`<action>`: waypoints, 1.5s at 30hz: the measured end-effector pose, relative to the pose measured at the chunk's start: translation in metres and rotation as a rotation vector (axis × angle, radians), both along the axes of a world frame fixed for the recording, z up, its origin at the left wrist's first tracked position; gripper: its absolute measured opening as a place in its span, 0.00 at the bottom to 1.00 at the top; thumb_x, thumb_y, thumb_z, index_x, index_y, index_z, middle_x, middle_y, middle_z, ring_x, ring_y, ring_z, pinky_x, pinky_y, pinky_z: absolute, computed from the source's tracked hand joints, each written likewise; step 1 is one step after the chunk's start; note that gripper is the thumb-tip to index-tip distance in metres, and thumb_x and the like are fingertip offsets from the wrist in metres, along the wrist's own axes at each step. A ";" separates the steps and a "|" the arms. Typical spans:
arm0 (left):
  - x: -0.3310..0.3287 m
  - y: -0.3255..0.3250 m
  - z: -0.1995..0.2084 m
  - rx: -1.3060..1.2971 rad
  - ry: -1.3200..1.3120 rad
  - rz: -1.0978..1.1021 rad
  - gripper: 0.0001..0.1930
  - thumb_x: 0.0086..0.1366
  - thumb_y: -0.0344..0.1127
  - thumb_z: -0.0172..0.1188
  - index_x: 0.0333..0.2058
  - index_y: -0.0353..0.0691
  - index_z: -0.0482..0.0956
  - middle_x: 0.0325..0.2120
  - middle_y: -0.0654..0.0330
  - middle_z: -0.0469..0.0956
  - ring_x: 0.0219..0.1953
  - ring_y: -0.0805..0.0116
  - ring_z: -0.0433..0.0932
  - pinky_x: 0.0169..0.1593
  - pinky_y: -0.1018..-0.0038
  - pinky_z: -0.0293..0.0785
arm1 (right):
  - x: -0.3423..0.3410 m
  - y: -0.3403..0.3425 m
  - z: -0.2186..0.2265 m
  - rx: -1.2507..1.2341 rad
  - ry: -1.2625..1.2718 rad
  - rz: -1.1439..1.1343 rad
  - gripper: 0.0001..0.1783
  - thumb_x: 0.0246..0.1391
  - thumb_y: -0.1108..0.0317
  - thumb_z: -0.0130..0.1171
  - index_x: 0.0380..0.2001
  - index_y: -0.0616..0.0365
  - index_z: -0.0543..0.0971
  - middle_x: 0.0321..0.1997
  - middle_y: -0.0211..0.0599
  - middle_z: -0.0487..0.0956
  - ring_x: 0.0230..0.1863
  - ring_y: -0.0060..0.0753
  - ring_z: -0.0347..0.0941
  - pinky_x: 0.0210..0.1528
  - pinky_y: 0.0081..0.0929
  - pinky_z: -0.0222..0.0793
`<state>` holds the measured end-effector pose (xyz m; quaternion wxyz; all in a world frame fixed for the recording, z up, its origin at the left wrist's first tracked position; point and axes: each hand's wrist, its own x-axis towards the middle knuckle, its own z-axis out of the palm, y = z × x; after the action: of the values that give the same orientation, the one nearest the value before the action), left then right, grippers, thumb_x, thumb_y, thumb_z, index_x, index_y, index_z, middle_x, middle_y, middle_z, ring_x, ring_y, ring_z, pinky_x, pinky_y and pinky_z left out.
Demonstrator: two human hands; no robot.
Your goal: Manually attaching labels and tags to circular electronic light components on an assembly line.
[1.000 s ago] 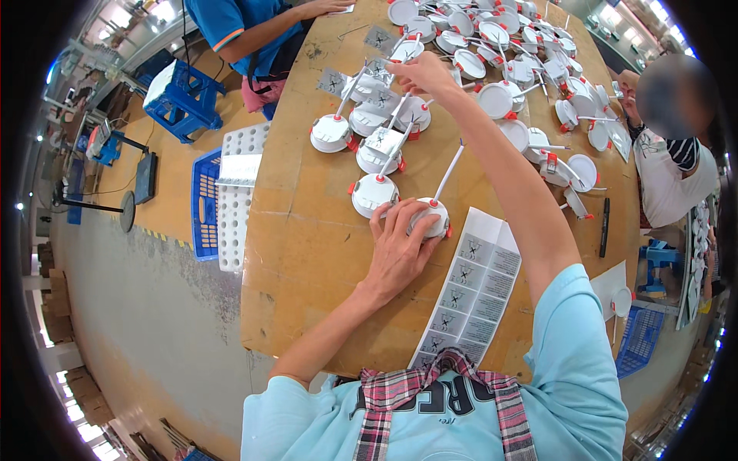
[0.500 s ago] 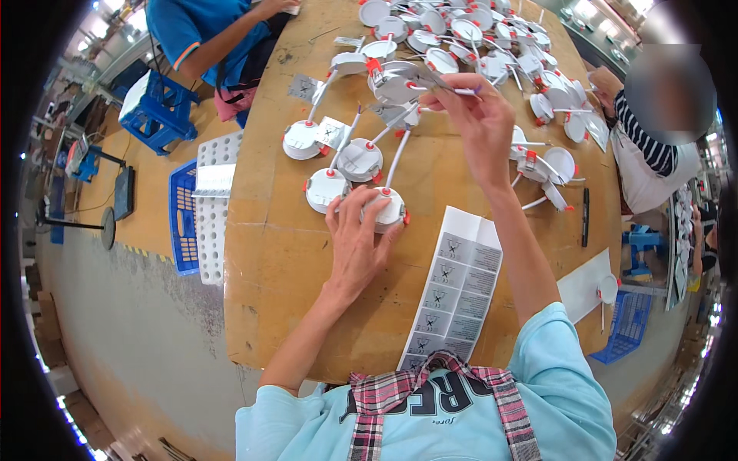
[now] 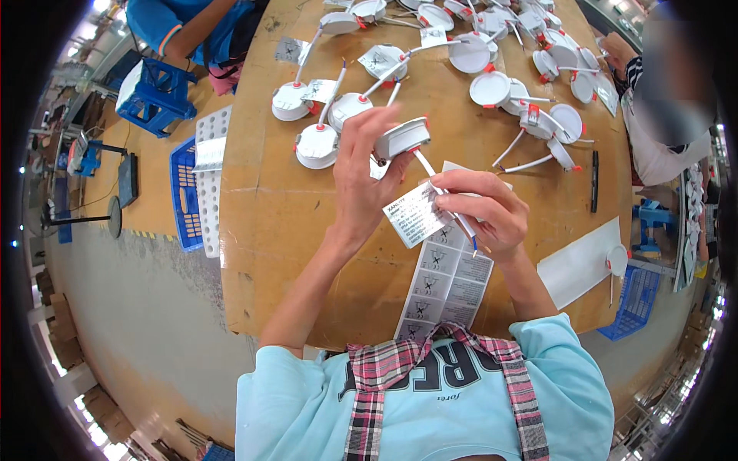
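In front of me a round white downlight [image 3: 403,140] with red clips is tilted up off the table. My left hand [image 3: 360,173] holds its edge between thumb and fingers. A white cable comes out of the lamp toward the right. My right hand [image 3: 488,213] pinches this cable [image 3: 424,163] together with a printed label [image 3: 417,215] that hangs from it. Bare blue wire ends show below the right fingers. Under the hands lies a sheet of stickers [image 3: 434,286], partly covered. To the left of the held lamp, another downlight [image 3: 316,146] lies with its cable pointing up.
Many more downlights [image 3: 469,54] crowd the far side of the table [image 3: 280,253]. A black marker [image 3: 594,181] and a white sheet [image 3: 576,265] lie to the right. A blue crate [image 3: 184,196] and blue stool [image 3: 156,96] stand left. Co-workers are at far left and right.
My left hand has lifted a downlight off the table. The right hand has come down and nearer from the far lamps, and now pinches the cable and label close to the left hand.
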<state>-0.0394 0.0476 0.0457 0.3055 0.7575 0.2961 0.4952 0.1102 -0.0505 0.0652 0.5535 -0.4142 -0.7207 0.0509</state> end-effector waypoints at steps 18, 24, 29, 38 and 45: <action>0.013 -0.029 0.010 -0.627 -0.066 -0.371 0.19 0.58 0.33 0.62 0.47 0.32 0.74 0.40 0.57 0.77 0.39 0.70 0.77 0.41 0.75 0.72 | 0.020 -0.016 0.001 -0.750 0.849 -0.110 0.07 0.53 0.71 0.58 0.32 0.65 0.77 0.26 0.26 0.75 0.28 0.12 0.67 0.29 0.15 0.63; 0.016 -0.014 -0.008 -1.014 -0.033 -0.439 0.09 0.61 0.33 0.57 0.35 0.33 0.79 0.26 0.60 0.80 0.28 0.76 0.77 0.37 0.79 0.72 | 0.027 -0.012 -0.021 -0.861 0.945 -0.034 0.10 0.54 0.68 0.57 0.32 0.66 0.79 0.22 0.26 0.74 0.22 0.12 0.66 0.25 0.14 0.61; 0.023 -0.008 -0.020 -1.061 -0.054 -0.442 0.08 0.59 0.32 0.59 0.34 0.33 0.80 0.25 0.60 0.80 0.27 0.77 0.76 0.34 0.80 0.70 | 0.035 -0.008 -0.038 -0.909 0.985 -0.046 0.10 0.54 0.67 0.58 0.32 0.66 0.79 0.21 0.26 0.74 0.20 0.12 0.66 0.25 0.14 0.62; 0.034 -0.009 -0.022 -1.107 0.070 -0.486 0.09 0.58 0.31 0.58 0.34 0.31 0.80 0.26 0.59 0.81 0.28 0.76 0.78 0.38 0.79 0.73 | 0.035 -0.007 -0.036 -0.914 0.867 -0.193 0.10 0.52 0.65 0.61 0.30 0.62 0.79 0.21 0.25 0.75 0.20 0.11 0.64 0.22 0.13 0.61; 0.035 -0.007 -0.016 -1.152 -0.032 -0.450 0.10 0.59 0.31 0.57 0.35 0.29 0.80 0.28 0.55 0.81 0.29 0.74 0.80 0.37 0.79 0.75 | 0.036 -0.005 -0.040 -0.912 0.913 -0.242 0.10 0.53 0.65 0.61 0.27 0.62 0.77 0.20 0.25 0.74 0.19 0.10 0.63 0.22 0.12 0.60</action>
<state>-0.0046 0.0403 0.0292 0.7668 0.5071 0.3445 0.1903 0.1464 -0.0558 0.0252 0.5743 -0.6225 -0.2677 0.4594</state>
